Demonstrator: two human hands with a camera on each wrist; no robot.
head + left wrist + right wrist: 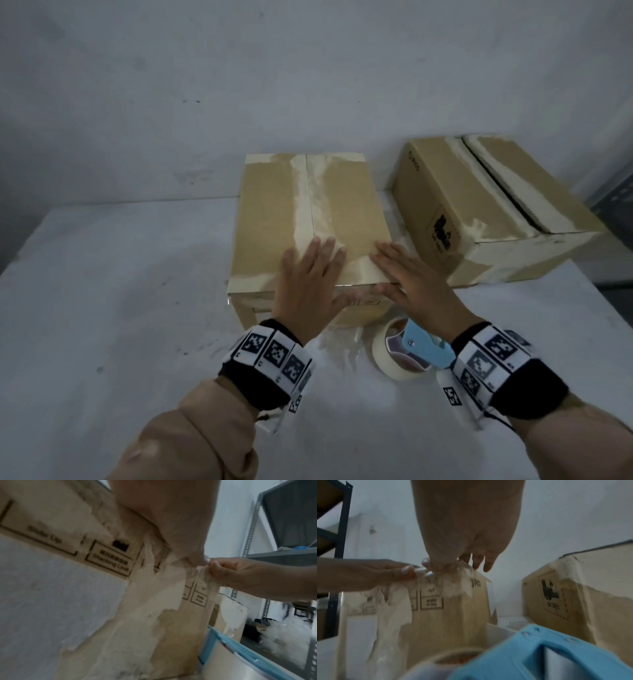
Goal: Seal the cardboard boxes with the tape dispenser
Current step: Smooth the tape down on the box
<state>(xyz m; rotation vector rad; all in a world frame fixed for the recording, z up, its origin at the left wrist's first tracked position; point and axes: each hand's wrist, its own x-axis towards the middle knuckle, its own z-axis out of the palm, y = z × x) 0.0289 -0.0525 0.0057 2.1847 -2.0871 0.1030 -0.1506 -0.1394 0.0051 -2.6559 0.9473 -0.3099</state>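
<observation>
A closed cardboard box (308, 205) stands on the white table, with pale tape along its top seam and over its near edge. My left hand (308, 277) and right hand (411, 281) both lie flat on the near end of its top, fingers straight, thumbs hanging over the front face. In the wrist views the two thumbs meet on the crumpled tape end on the box front (120, 615). A blue tape dispenser (421, 349) with its roll lies on the table just below my right wrist; neither hand holds it. A second box (496, 205) to the right has a dark gap along its top seam.
The white table (120, 308) stretches to the left and front of the boxes, against a plain wall. A grey metal shelf (291, 520) stands off to the right. A dark shelf frame (339, 547) is on the left side.
</observation>
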